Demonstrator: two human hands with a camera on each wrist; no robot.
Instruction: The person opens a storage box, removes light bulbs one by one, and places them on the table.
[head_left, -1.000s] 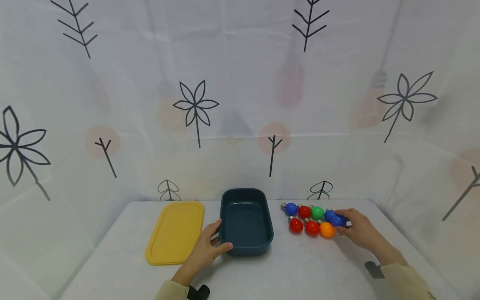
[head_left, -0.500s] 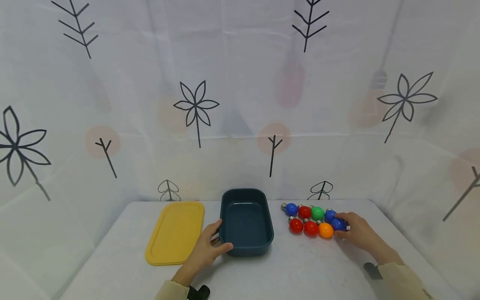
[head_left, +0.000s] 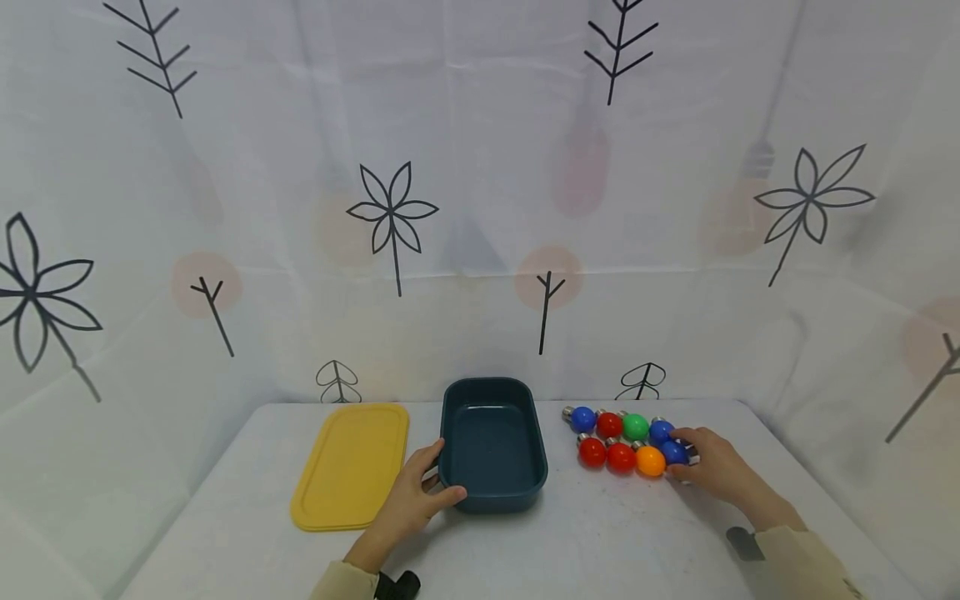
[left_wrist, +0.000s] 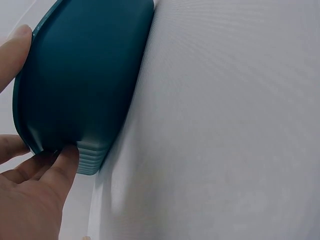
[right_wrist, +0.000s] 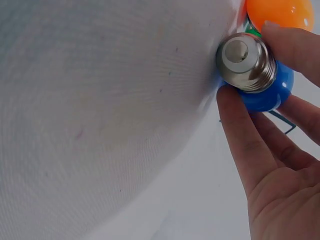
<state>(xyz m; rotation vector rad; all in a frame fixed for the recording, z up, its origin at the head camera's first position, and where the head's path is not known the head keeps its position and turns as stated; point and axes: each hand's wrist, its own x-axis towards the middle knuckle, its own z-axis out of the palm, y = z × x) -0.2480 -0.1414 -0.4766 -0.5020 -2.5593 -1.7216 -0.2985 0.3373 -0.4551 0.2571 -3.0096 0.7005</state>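
My left hand (head_left: 414,498) holds the near left corner of a dark teal plastic bin (head_left: 498,503). Its thumb lies along the front wall and its fingers against the left side; the left wrist view shows fingertips under the rim of the bin (left_wrist: 85,75). At the right end of a cluster of coloured light bulbs, my right hand (head_left: 718,473) pinches a blue light bulb (head_left: 674,452) between thumb and fingers. Its silver screw base (right_wrist: 247,62) faces the right wrist camera. Beside it lie an orange bulb (head_left: 650,462) and another blue bulb (head_left: 661,431).
Red bulbs (head_left: 621,457), a green bulb (head_left: 635,427) and a farther blue bulb (head_left: 582,419) make up the remaining cluster. Left of the bin lies a flat yellow lid (head_left: 350,467). A patterned white cloth (head_left: 480,208) hangs behind the white table (head_left: 570,550).
My right hand has shifted slightly left, bringing the blue bulb closer against the cluster. The orange bulb and the red bulb next to it have slid a little left. My left hand stays put.
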